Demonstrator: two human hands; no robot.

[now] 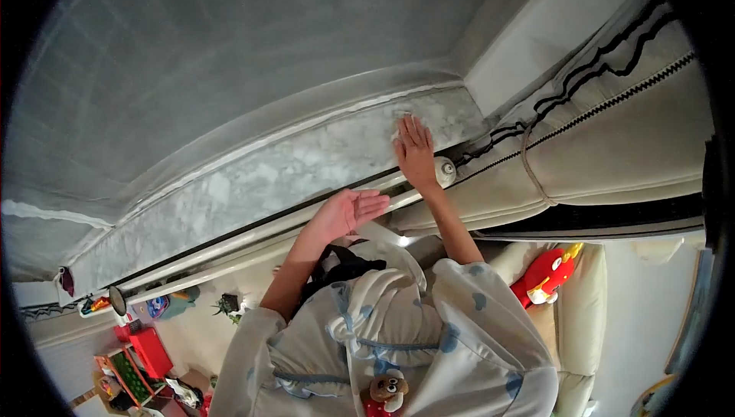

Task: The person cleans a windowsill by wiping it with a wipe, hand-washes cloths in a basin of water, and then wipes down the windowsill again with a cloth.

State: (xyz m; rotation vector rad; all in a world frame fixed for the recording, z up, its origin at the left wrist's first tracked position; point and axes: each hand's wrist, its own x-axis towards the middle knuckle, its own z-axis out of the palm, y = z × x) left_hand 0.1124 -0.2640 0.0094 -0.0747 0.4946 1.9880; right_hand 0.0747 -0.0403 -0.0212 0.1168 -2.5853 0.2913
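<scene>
My right hand (pixel 414 149) lies palm down on the grey-and-white marble windowsill (pixel 279 158), fingers stretched out toward the window. Something small and pale shows at the edge of its fingertips; whether it is a wipe or part of the marble I cannot tell. Nearer my body, my left hand (pixel 352 212) is raised over the white rail (pixel 268 227) below the sill. Its palm is turned up, the fingers are extended, and nothing lies in it.
At the right, a beige curtain (pixel 612 153) is gathered by a cord tie. A red plush toy (pixel 550 273) rests on a cream sofa (pixel 586 302). Window glass (pixel 253 42) rises beyond the sill. Lower left are a red box (pixel 151 352) and a potted plant (pixel 227 305).
</scene>
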